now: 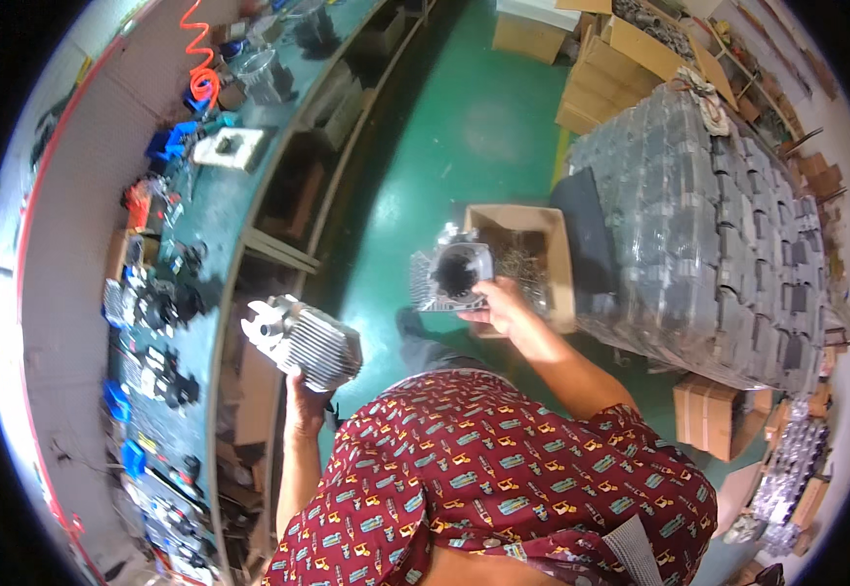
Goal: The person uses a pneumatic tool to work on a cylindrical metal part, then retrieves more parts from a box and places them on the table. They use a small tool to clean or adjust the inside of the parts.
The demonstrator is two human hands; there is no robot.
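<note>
My left hand point(305, 405) grips a silver finned metal housing point(317, 344) by its lower end, beside the front edge of the workbench. Pronged lugs stick out at this housing's upper left. In my right hand point(503, 307) is a second finned metal housing point(458, 275), its wide dark round opening turned up toward me. My fingers close around its lower right rim. That part is held over the left side of an open cardboard box point(563, 264), in which small metallic pieces show indistinctly.
On the left runs a green-topped workbench point(208, 210) with several dark-and-silver assemblies point(159, 305), blue bins and an orange coiled hose point(202, 83). Shelves lie beneath it. To the right rises a plastic-wrapped stack of grey parts point(654, 205). More cartons point(706, 415) stand around it on the green floor.
</note>
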